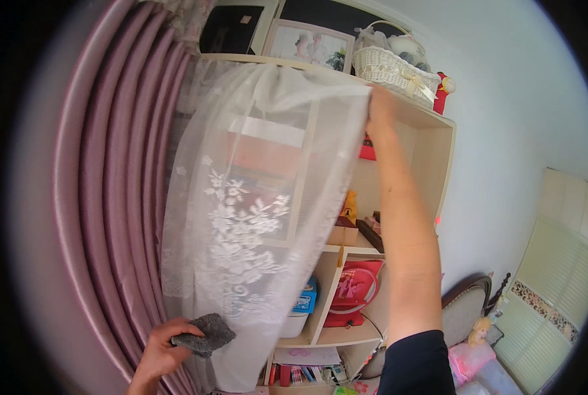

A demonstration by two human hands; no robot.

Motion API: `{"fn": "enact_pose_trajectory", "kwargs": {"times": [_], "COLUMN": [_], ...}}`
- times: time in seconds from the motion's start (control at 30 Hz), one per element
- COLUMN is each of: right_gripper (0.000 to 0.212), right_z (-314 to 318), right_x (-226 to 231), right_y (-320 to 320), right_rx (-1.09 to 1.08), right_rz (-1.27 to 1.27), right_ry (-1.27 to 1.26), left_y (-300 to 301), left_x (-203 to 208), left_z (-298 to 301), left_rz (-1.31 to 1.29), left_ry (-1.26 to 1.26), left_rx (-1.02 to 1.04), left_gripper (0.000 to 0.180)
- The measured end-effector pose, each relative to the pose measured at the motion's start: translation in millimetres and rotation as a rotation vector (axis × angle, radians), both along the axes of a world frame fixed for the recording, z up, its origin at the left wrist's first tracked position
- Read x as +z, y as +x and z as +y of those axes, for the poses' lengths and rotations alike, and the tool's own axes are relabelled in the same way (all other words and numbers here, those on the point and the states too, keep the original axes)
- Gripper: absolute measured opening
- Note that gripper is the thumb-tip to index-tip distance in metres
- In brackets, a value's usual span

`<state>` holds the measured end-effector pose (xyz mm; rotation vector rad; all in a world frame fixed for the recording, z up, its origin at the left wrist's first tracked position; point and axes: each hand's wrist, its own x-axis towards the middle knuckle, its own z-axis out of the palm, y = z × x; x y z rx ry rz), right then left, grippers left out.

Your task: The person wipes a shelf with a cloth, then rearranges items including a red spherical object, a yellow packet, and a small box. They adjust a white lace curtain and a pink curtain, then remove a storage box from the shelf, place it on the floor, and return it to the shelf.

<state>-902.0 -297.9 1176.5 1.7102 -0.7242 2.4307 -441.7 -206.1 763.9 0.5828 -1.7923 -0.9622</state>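
A sheer white curtain (241,217) with white embroidered flowers hangs in front of a cream shelf unit (432,141). My right hand (381,108) is raised high near the top shelf's edge, its fingers closed on the curtain's upper right edge and stretching it to the right. Low on the left, my left hand (163,349) grips a dark grey cloth (207,334), folded into a pad, beside the curtain's lower part. Whether the cloth touches the curtain I cannot tell.
Pink-mauve drapes (119,178) hang along the left. Atop the shelf unit stand a framed photo (310,45) and a white wicker basket (396,71). Red items (353,289), a blue box (305,296) and books (307,374) fill lower compartments. A bed headboard (465,296) stands at the right.
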Motion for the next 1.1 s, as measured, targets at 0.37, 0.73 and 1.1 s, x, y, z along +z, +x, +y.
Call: {"fn": "enact_pose_trajectory", "kwargs": {"times": [0.37,0.73,1.1], "right_gripper": [0.03,0.037,0.036], "right_z": [109.2,105.5,136.9], "right_x": [-35.9,-67.0,-34.0], "right_y": [-117.6,-82.1,-152.8], "right_rx": [-0.618,0.367,0.408], "right_rz": [-0.005,0.146,-0.066], "right_ry": [-0.005,0.621,0.276], "left_y": [-24.8,-94.5,-136.4], "left_x": [-4.6,10.0,21.2], "left_z": [-2.9,-9.8,-7.4], "left_rz": [0.055,0.027,-0.018], "left_ry": [0.066,0.146,0.083], "left_rx": [-0.037,-0.151,-0.113], "left_gripper": [0.031,0.036,0.039]}}
